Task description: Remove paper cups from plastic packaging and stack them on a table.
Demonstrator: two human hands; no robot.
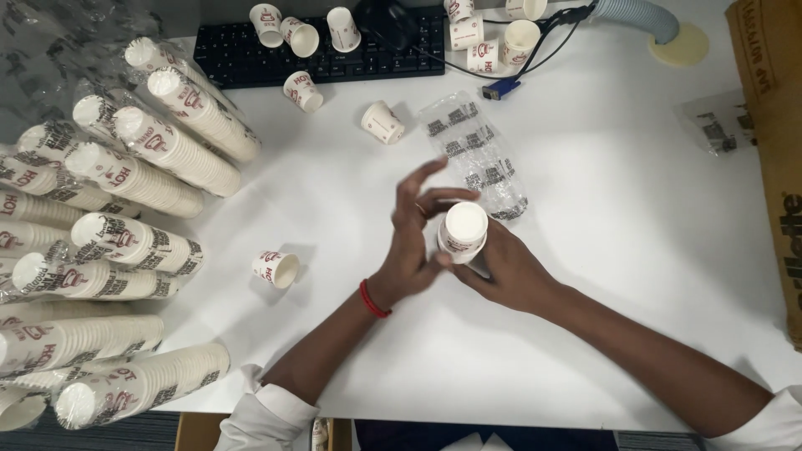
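A short stack of white paper cups (463, 231) with red print stands bottom-up at the middle of the white table (635, 209). My right hand (505, 271) grips this stack from below and behind. My left hand (413, 234), with a red band at the wrist, touches the stack's left side with thumb and forefinger, its other fingers spread upward. Just beyond the stack lies a crumpled clear plastic sleeve (476, 154) with dark print. A single cup (276, 268) lies on its side to the left of my left hand.
Long stacks of cups in plastic sleeves (125, 242) are piled along the left edge. Loose cups (383, 122) lie on and near a black keyboard (326, 50) at the back. A cardboard box (773, 159) stands at the right, a grey hose (639, 17) at the back right.
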